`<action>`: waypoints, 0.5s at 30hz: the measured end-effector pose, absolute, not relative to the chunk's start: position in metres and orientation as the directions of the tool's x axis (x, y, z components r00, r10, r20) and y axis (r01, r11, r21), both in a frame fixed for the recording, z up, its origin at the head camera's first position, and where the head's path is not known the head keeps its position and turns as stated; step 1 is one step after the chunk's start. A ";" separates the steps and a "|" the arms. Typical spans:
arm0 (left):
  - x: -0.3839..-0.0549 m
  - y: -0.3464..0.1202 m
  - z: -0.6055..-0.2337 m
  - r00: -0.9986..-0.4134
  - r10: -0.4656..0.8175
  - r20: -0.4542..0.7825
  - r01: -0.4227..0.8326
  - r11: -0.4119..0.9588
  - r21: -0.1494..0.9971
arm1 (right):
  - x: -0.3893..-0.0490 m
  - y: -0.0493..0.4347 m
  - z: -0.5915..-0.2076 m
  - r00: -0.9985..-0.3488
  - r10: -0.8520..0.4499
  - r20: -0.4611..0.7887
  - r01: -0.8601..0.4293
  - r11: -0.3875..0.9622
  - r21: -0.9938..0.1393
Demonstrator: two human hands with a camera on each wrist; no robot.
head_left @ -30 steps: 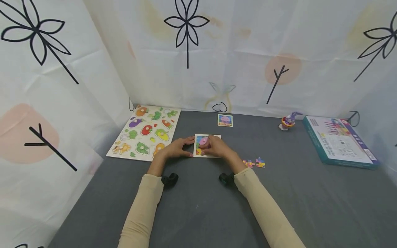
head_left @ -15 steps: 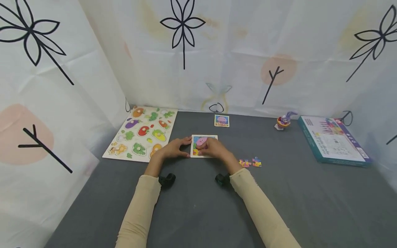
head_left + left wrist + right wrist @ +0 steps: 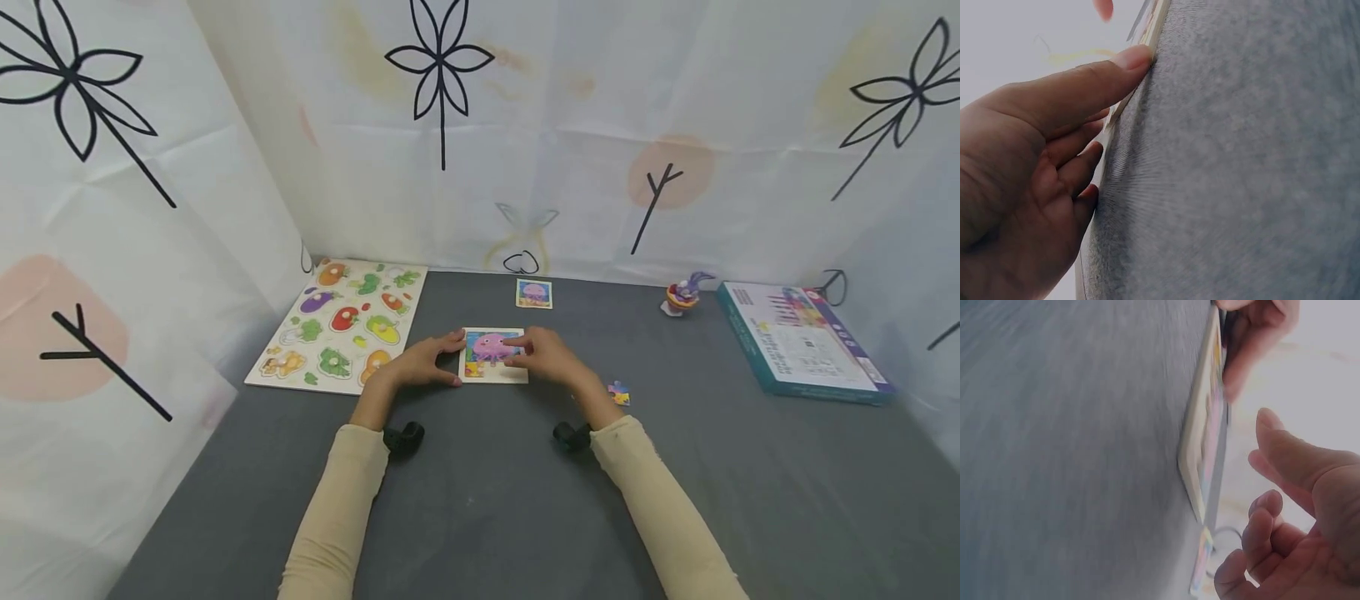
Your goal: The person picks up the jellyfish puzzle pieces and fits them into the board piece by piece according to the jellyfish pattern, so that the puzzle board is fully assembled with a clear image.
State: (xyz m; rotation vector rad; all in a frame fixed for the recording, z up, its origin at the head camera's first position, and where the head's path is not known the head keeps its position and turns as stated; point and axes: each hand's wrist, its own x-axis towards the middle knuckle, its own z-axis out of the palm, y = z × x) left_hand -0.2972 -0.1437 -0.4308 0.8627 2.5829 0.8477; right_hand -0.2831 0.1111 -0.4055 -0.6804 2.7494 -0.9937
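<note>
A small jigsaw board [image 3: 504,377] lies flat on the table, with a pink octopus picture [image 3: 490,345] showing in its upper part and a bare cream strip at the lower right. My left hand [image 3: 411,364] touches the board's left side, its thumb [image 3: 1130,57] pressing the near edge in the left wrist view. My right hand [image 3: 551,357] hovers at the board's right side with thumb and index finger apart and nothing between them. A loose jigsaw piece [image 3: 618,393] lies beside my right wrist; the wrist hides other pieces.
A vegetable board [image 3: 300,367] lies to the left, partly behind my left hand. A small octopus picture card [image 3: 534,293] lies farther back. At the right are a purple-and-red toy figure [image 3: 682,293] and a flat box [image 3: 810,342]. White printed cloth [image 3: 337,183] hangs behind.
My right hand has let go of the pink area and drawn back to the right, baring the octopus picture. Its wrist now covers the nearer loose pieces. The left hand stays at the board.
</note>
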 end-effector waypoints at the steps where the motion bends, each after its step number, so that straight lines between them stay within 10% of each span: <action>1: -0.297 -0.144 -0.431 -0.775 0.627 -0.078 0.461 0.646 0.609 | -0.282 0.115 -0.404 -0.890 -0.456 0.018 -0.360 0.677 -0.642; 15: -0.298 -0.141 -0.435 -0.743 0.666 -0.069 0.473 0.596 0.649 | -0.260 0.181 -0.404 -0.932 -0.363 0.005 -0.293 0.742 -0.604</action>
